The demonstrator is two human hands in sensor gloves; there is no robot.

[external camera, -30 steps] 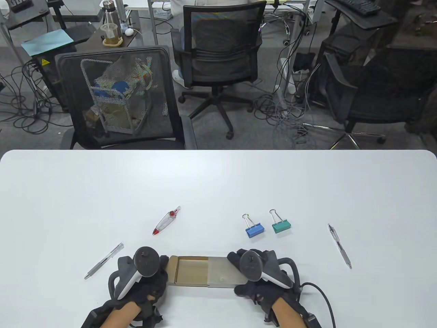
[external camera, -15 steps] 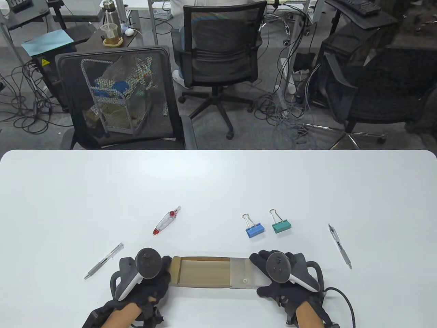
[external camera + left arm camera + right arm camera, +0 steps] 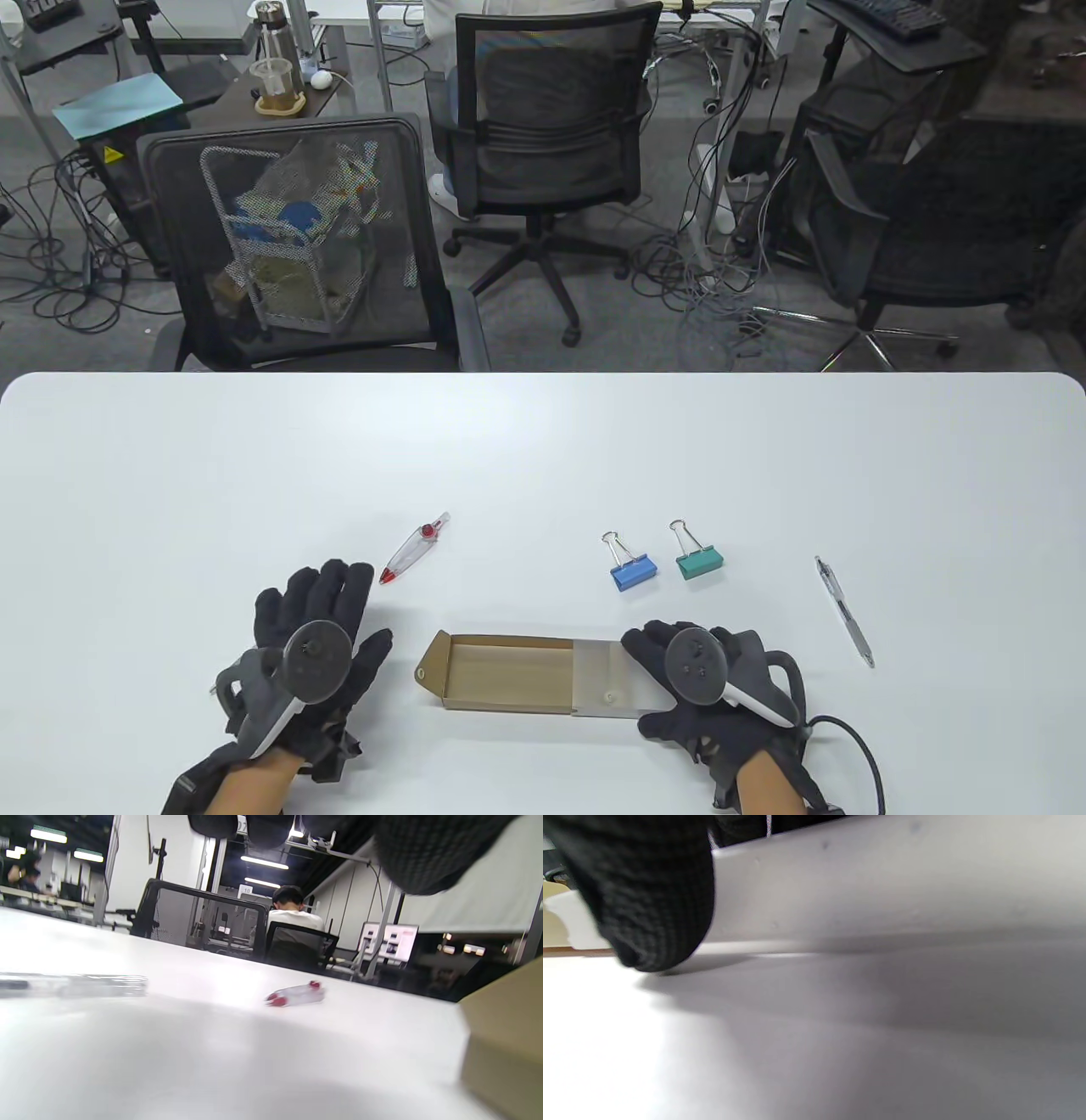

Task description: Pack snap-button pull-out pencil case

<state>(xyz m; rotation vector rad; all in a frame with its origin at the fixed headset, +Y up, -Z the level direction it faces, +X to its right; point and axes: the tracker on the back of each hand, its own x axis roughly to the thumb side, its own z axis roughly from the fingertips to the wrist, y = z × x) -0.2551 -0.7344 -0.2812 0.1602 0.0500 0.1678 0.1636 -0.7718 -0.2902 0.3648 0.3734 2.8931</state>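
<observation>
The pencil case lies near the table's front edge. Its brown cardboard drawer (image 3: 501, 675) is pulled far out to the left of the translucent sleeve (image 3: 607, 688). My right hand (image 3: 649, 679) grips the sleeve's right end, and the sleeve fills the right wrist view (image 3: 882, 891) beside a fingertip (image 3: 649, 899). My left hand (image 3: 348, 607) is open, its fingers spread, left of the drawer and apart from it. A clear pen (image 3: 72, 984) lies below it, hidden in the table view. The drawer's end shows in the left wrist view (image 3: 505, 1052).
A clear red-tipped pen-shaped item (image 3: 414, 550) lies beyond my left hand and shows in the left wrist view (image 3: 295, 994). A blue binder clip (image 3: 632, 570) and a green one (image 3: 699, 560) sit behind the sleeve. Another pen (image 3: 844, 611) lies at the right.
My right hand first slid the sleeve rightward, baring more of the drawer. Then my left hand let go of the drawer's left end, moved left and opened over the clear pen.
</observation>
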